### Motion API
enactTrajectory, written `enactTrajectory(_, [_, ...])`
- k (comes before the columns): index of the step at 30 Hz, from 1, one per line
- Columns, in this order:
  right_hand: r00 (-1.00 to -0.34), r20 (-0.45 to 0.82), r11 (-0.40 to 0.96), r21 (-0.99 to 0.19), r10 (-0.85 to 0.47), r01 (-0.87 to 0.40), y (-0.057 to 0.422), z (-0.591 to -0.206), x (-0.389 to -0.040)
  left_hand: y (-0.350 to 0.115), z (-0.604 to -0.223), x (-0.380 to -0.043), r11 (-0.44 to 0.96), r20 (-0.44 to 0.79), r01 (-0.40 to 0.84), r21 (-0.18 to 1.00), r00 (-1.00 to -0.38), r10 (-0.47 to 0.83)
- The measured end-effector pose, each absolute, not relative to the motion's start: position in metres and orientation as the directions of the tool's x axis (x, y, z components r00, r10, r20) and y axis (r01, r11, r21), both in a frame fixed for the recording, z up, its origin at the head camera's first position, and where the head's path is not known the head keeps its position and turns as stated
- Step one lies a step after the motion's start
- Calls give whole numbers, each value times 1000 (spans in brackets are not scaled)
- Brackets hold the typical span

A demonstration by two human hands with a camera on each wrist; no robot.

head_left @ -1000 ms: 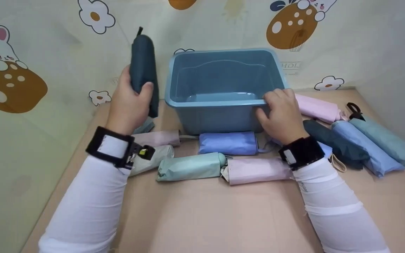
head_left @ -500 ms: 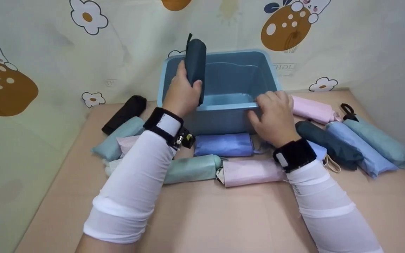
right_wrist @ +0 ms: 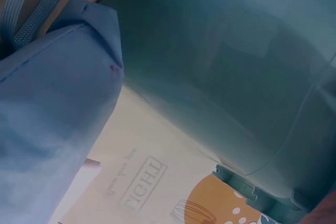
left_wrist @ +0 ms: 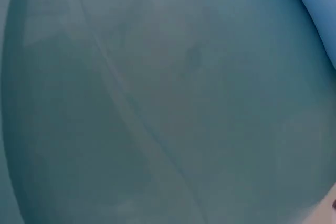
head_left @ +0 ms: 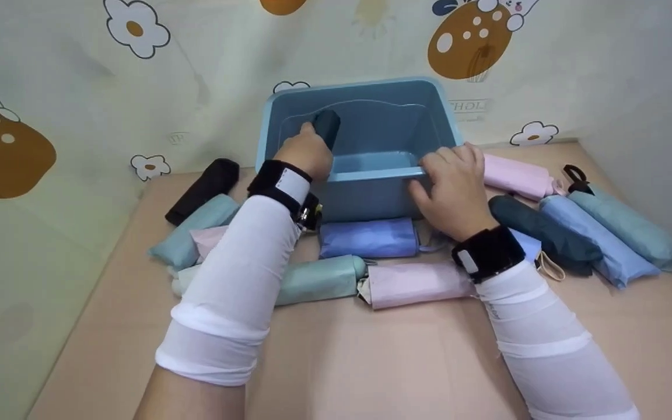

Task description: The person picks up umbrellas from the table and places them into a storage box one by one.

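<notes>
In the head view a blue plastic bin (head_left: 365, 198) stands against the back wall. My left hand (head_left: 305, 153) reaches over its front rim and grips a dark teal folded umbrella (head_left: 327, 126), tilted inside the bin's left half. Its lower end is hidden by the hand and the bin's front. My right hand (head_left: 454, 189) holds the front rim near the right corner, fingers over the edge and thumb outside. The left wrist view is filled by the bin's wall (left_wrist: 173, 103). Past the bin's side (right_wrist: 210, 77), the right wrist view shows a blue umbrella (right_wrist: 58, 98) close up.
Left of the bin lie a black umbrella (head_left: 205, 191) and a teal one (head_left: 196, 230). In front are a blue (head_left: 368, 239), a mint (head_left: 318, 281) and a pale pink umbrella (head_left: 417, 286). Several more lie to the right, including a pink one (head_left: 517, 175).
My left hand has brought the dark teal umbrella rightward from beside the bin, then lowered it into the bin. My right hand has stayed on the rim.
</notes>
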State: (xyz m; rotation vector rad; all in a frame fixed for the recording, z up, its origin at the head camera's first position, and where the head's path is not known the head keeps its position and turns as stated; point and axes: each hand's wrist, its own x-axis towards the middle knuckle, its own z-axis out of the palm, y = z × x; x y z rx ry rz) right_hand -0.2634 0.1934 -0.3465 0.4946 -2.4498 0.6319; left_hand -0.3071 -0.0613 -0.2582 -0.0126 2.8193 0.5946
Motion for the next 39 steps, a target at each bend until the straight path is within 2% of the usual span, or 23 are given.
enactTrajectory(5, [-789,579,823,-334,-205,-459,193,-346,-263,-68,-256,-312,957,-291,-19,288,-954,68])
enactTrajectory(12, [-798,564,828,-330,-213,-454,193,-344,-262,-66,-261,-313,951,-292,-63,304,-956,30])
enactTrajectory(19, [-794,569,829,-326,-212,-455,193,-344,-261,-64,-263,-315,962,-282,-35,269,-958,44])
enactTrajectory(32, [-779,589,836,-304,-213,-457,193,-344,-261,-64,-263,-317,955,-224,-58,292,-975,9])
enactTrajectory(39, [-782,587,836,-308,-209,-454,193,-346,-262,-65,-268,-318,930,-173,-65,363,-985,-1])
